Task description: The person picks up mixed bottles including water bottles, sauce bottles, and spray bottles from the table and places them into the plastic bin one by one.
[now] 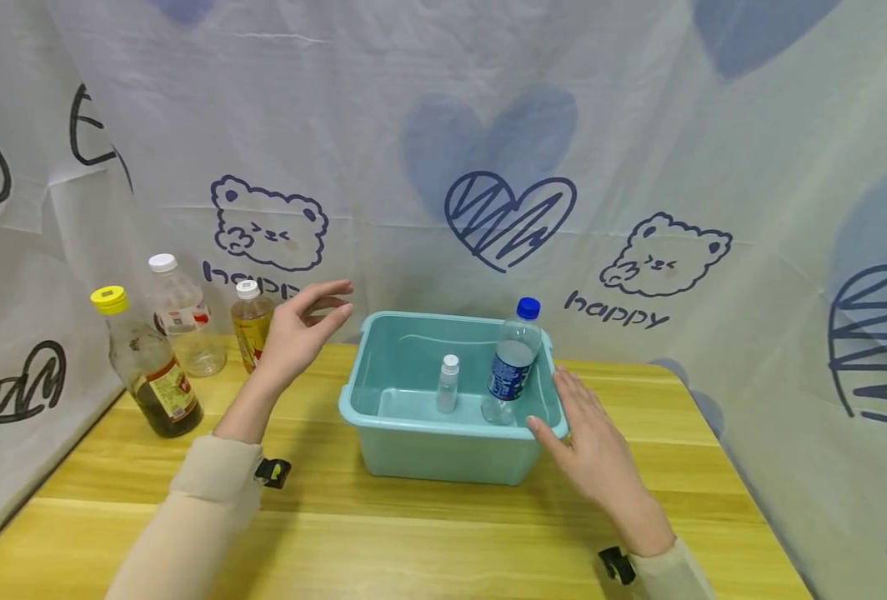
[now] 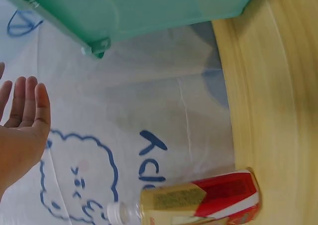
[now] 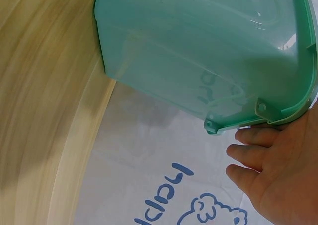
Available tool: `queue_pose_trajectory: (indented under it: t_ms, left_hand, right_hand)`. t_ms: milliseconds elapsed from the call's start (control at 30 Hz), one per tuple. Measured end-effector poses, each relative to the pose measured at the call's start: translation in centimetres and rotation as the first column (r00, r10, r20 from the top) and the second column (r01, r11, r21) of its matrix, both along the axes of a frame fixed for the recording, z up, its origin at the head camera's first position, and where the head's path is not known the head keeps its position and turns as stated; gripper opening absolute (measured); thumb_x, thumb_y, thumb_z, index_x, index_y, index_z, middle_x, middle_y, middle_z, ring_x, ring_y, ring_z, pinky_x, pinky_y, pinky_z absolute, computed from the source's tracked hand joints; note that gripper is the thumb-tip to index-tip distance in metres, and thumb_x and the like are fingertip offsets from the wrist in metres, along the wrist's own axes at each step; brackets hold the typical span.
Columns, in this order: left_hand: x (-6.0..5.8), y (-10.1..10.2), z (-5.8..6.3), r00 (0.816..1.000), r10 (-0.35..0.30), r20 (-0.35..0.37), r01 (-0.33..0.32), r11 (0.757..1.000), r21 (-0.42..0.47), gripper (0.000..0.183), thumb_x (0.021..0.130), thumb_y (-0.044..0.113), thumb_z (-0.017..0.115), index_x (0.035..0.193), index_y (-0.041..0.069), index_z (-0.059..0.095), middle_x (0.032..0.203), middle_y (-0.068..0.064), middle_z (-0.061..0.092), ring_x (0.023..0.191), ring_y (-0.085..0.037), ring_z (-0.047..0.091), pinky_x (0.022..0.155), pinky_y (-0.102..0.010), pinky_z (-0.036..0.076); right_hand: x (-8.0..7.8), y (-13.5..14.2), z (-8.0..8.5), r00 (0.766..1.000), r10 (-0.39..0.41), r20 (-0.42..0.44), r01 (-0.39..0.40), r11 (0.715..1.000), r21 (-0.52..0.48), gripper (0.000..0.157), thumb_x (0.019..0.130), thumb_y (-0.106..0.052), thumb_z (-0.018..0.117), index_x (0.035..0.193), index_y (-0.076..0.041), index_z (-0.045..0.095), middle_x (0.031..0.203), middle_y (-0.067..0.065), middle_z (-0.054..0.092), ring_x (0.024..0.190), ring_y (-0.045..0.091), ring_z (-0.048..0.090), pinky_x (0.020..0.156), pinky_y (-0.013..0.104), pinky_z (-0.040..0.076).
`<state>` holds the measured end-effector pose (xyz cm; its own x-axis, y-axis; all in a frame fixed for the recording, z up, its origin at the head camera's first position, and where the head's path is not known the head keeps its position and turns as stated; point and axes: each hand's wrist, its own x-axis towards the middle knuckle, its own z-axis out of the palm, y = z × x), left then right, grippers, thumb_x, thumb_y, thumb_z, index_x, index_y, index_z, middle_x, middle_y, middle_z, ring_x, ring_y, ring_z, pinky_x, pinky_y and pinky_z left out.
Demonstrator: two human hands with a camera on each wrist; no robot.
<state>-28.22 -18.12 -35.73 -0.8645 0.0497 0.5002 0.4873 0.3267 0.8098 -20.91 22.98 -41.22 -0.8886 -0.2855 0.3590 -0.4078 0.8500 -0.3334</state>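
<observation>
A teal plastic bin (image 1: 443, 454) stands on the table. Inside it are a clear bottle with a blue cap and blue label (image 1: 513, 367), leaning slightly, and a small clear bottle with a white cap (image 1: 448, 387). My right hand (image 1: 592, 437) is at the bin's right end, its fingers extended along the rim and the thumb near the front corner. The right wrist view has those fingers right at the rim's underside. My left hand (image 1: 301, 329) is raised left of the bin, empty, fingers loosely bent. Beside it stands a white-capped bottle of yellow liquid (image 1: 251, 321).
Farther left are a yellow-capped bottle with dark liquid (image 1: 162, 387) and a clear white-capped bottle (image 1: 188, 321). Behind the wooden table (image 1: 383, 533) hangs a white cloth (image 1: 383, 150) with printed hearts and bears; it also hangs along both sides.
</observation>
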Motion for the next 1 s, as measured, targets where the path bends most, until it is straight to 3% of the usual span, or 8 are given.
queue_pose_trajectory:
  t_ms: [133,300,400,467,533,667,867,1000]
  left_hand:
    - [1.1,-1.1,-0.2,0.997,0.071,-0.034,-0.068,0.994,0.087,0.040,0.103,0.014,0.067,0.141,0.004,0.063,0.137,-0.012,0.065,0.115,-0.008,0.062,0.094,-0.014,0.052]
    - [2.6,-2.3,-0.2,0.984,0.167,-0.064,-0.148,0.961,0.235,0.038,0.101,0.008,0.068,0.138,0.000,0.065,0.126,0.001,0.070,0.111,-0.010,0.065,0.085,-0.013,0.053]
    - [3.4,-3.2,-0.2,0.963,0.245,-0.111,-0.198,0.925,0.323,0.036,0.099,0.001,0.068,0.135,-0.003,0.066,0.122,0.005,0.069,0.112,-0.015,0.066,0.091,-0.016,0.053]
    - [4.0,-3.8,-0.2,0.939,0.311,-0.150,-0.242,0.902,0.357,0.035,0.098,-0.001,0.069,0.133,-0.004,0.067,0.122,0.004,0.068,0.111,-0.015,0.066,0.093,-0.017,0.053]
    - [4.5,-4.4,-0.2,0.903,0.387,-0.185,-0.296,0.874,0.384,0.036,0.096,-0.003,0.070,0.132,-0.005,0.068,0.123,0.004,0.066,0.111,-0.015,0.066,0.094,-0.019,0.053]
    - [5.3,-5.7,-0.5,0.812,0.548,-0.201,-0.436,0.799,0.413,0.037,0.095,0.000,0.073,0.131,0.001,0.070,0.123,0.008,0.064,0.112,-0.014,0.064,0.094,-0.019,0.053]
    - [6.1,-7.6,-0.8,0.667,0.728,-0.156,-0.569,0.634,0.524,0.036,0.092,-0.003,0.075,0.127,0.003,0.073,0.121,0.007,0.063,0.114,-0.016,0.064,0.091,-0.020,0.053]
    - [6.6,-9.3,-1.3,0.589,0.804,-0.082,-0.643,0.527,0.556,0.038,0.092,0.001,0.076,0.129,0.008,0.073,0.124,0.007,0.062,0.116,-0.012,0.061,0.096,-0.022,0.051]
  right_hand:
    - [0.0,0.0,0.0,1.000,0.002,-0.006,-0.002,1.000,0.000,0.079,0.106,-0.050,0.052,0.160,0.004,0.031,0.167,0.022,0.030,0.153,0.042,0.029,0.125,0.058,0.025]
    - [-0.1,0.0,0.0,1.000,0.005,-0.010,-0.005,1.000,-0.001,0.079,0.106,-0.050,0.052,0.160,0.004,0.031,0.167,0.022,0.030,0.153,0.042,0.029,0.125,0.058,0.025]
    - [-0.1,0.0,0.0,1.000,0.005,-0.006,-0.005,1.000,-0.002,0.080,0.106,-0.051,0.052,0.160,0.004,0.031,0.167,0.021,0.030,0.153,0.041,0.029,0.125,0.058,0.024]
    - [-0.2,0.0,-0.1,1.000,0.001,-0.002,-0.001,1.000,-0.001,0.080,0.106,-0.051,0.052,0.161,0.003,0.030,0.167,0.021,0.030,0.154,0.041,0.029,0.125,0.058,0.024]
    - [-0.2,0.0,0.0,1.000,0.000,0.004,0.000,1.000,-0.001,0.081,0.106,-0.052,0.052,0.161,0.003,0.030,0.167,0.021,0.029,0.154,0.041,0.029,0.125,0.058,0.024]
    - [-0.1,0.0,0.0,1.000,-0.005,0.014,0.005,1.000,-0.001,0.081,0.106,-0.053,0.051,0.161,0.003,0.029,0.168,0.021,0.028,0.154,0.042,0.028,0.125,0.058,0.024]
    - [-0.1,0.0,0.1,1.000,-0.005,0.013,0.005,1.000,-0.001,0.081,0.106,-0.052,0.051,0.161,0.003,0.029,0.168,0.021,0.028,0.153,0.042,0.029,0.125,0.058,0.024]
    - [-0.1,-0.1,0.1,1.000,-0.001,0.014,0.001,1.000,0.001,0.081,0.106,-0.052,0.052,0.161,0.003,0.029,0.168,0.020,0.028,0.154,0.041,0.028,0.125,0.058,0.024]
